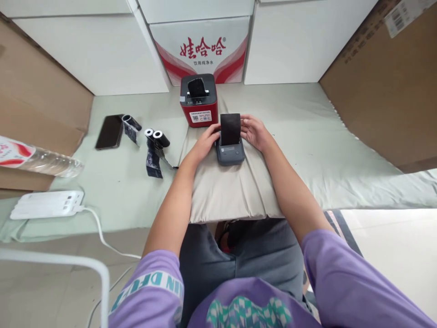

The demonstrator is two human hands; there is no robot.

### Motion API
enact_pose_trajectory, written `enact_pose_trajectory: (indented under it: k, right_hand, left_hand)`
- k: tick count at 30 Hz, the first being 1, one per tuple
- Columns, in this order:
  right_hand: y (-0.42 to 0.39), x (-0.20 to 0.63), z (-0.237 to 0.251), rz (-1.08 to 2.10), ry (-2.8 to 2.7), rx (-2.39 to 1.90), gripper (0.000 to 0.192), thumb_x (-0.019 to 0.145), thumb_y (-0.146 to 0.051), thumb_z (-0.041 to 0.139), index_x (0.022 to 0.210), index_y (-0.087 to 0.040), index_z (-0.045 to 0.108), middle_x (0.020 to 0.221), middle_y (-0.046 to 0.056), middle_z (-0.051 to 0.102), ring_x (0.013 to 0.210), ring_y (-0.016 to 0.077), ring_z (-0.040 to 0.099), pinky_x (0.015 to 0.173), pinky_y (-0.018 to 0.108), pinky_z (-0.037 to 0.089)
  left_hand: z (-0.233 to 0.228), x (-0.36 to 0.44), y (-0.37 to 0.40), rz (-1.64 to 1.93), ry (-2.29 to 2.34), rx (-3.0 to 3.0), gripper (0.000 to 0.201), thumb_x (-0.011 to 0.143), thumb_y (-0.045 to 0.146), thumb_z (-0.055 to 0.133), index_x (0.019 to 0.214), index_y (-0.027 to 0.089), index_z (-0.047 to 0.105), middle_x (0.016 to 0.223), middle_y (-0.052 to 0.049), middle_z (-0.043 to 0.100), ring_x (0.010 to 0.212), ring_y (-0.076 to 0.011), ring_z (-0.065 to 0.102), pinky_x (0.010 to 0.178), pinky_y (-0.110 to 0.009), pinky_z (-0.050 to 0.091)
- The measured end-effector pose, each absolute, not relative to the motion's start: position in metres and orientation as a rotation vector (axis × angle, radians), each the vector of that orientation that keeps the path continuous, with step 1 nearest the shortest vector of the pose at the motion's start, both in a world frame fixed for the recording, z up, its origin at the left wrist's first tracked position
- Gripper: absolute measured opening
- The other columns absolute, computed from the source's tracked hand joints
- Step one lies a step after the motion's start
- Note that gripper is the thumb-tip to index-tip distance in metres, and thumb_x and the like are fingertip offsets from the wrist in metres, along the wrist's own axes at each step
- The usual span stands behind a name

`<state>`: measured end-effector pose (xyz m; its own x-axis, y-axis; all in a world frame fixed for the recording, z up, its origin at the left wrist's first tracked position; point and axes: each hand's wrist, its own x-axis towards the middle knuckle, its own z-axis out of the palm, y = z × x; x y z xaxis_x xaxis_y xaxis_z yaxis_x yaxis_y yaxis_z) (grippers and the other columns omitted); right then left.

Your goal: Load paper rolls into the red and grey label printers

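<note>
A small dark grey printer (231,154) lies on a beige pillow (225,191) in front of me. A black strip of paper (230,128) stands up out of its top. My left hand (209,139) grips the printer's left side. My right hand (253,130) holds its right side, fingers touching the black paper's edge. Behind it stands a red and black printer (199,101) with a black paper tongue sticking out of its top.
Left on the green sheet lie a black phone (109,131), black paper rolls (157,137) with loose strips, a white power strip (48,204) with cable, and a plastic water bottle (41,159). White cartons (201,45) line the back; cardboard boxes (385,86) stand at both sides.
</note>
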<state>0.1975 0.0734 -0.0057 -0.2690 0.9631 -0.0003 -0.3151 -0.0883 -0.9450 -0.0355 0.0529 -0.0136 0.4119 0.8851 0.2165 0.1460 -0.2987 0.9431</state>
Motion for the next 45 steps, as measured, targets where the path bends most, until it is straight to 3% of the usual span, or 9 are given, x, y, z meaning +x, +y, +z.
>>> enact_pose_trajectory:
  k: [6, 11, 15, 22, 30, 37, 45]
  right_hand:
    - [0.073, 0.199, -0.007, 1.588, -1.101, -0.812, 0.039, 0.072, -0.046, 0.084, 0.099, -0.028, 0.064, 0.094, 0.0, 0.075, 0.097, 0.0193, 0.071, 0.09, 0.035, 0.058]
    - [0.075, 0.198, -0.007, 1.601, -1.078, -0.8, 0.04, 0.069, -0.044, 0.086, 0.098, -0.027, 0.065, 0.093, 0.0, 0.074, 0.095, 0.0188, 0.071, 0.086, 0.032, 0.058]
    - [0.076, 0.198, -0.008, 1.595, -1.079, -0.811, 0.04, 0.07, -0.044, 0.085, 0.099, -0.027, 0.064, 0.094, 0.001, 0.075, 0.096, 0.0195, 0.071, 0.087, 0.033, 0.058]
    - [0.075, 0.199, -0.009, 1.585, -1.107, -0.792, 0.037, 0.073, -0.044, 0.084, 0.1, -0.028, 0.064, 0.096, 0.001, 0.075, 0.1, 0.0213, 0.071, 0.091, 0.038, 0.059]
    - [0.072, 0.198, -0.005, 1.58, -1.115, -0.819, 0.035, 0.074, -0.041, 0.082, 0.101, -0.026, 0.066, 0.097, 0.002, 0.073, 0.1, 0.0199, 0.07, 0.093, 0.036, 0.058]
    - [0.07, 0.198, -0.002, 1.546, -1.116, -0.879, 0.036, 0.074, -0.043, 0.079, 0.102, -0.025, 0.068, 0.096, 0.002, 0.073, 0.094, 0.0183, 0.07, 0.087, 0.033, 0.059]
    - [0.073, 0.199, -0.005, 1.517, -1.16, -0.88, 0.04, 0.074, -0.05, 0.082, 0.102, -0.026, 0.068, 0.097, 0.003, 0.074, 0.097, 0.0209, 0.072, 0.09, 0.037, 0.061]
  left_hand:
    - [-0.019, -0.043, 0.061, 0.889, 0.793, 1.729, 0.078, 0.074, 0.024, 0.056, 0.151, 0.025, 0.049, 0.159, -0.008, 0.053, 0.151, -0.0319, 0.043, 0.127, -0.051, 0.034]
    - [-0.02, -0.052, 0.064, 0.802, 0.685, 1.599, 0.095, 0.066, 0.015, 0.056, 0.159, 0.027, 0.042, 0.168, -0.004, 0.041, 0.161, -0.0306, 0.028, 0.133, -0.05, 0.023]
    - [-0.017, -0.052, 0.062, 0.808, 0.693, 1.559, 0.094, 0.066, 0.012, 0.058, 0.158, 0.024, 0.045, 0.168, -0.006, 0.042, 0.16, -0.0314, 0.029, 0.134, -0.049, 0.019]
    - [-0.012, -0.054, 0.063, 0.802, 0.712, 1.539, 0.09, 0.069, 0.012, 0.062, 0.157, 0.022, 0.047, 0.163, -0.011, 0.049, 0.157, -0.0338, 0.037, 0.131, -0.053, 0.027]
    - [-0.01, -0.049, 0.067, 0.798, 0.742, 1.531, 0.085, 0.067, 0.007, 0.06, 0.151, 0.022, 0.055, 0.159, -0.01, 0.054, 0.153, -0.0325, 0.041, 0.13, -0.05, 0.028]
    - [-0.004, -0.05, 0.064, 0.729, 0.799, 1.499, 0.091, 0.071, 0.007, 0.058, 0.159, 0.025, 0.044, 0.159, -0.009, 0.052, 0.153, -0.0314, 0.041, 0.126, -0.05, 0.035]
    - [0.002, -0.045, 0.055, 0.756, 0.904, 1.482, 0.086, 0.07, 0.005, 0.054, 0.153, 0.024, 0.052, 0.161, -0.007, 0.05, 0.153, -0.0302, 0.041, 0.13, -0.05, 0.03]
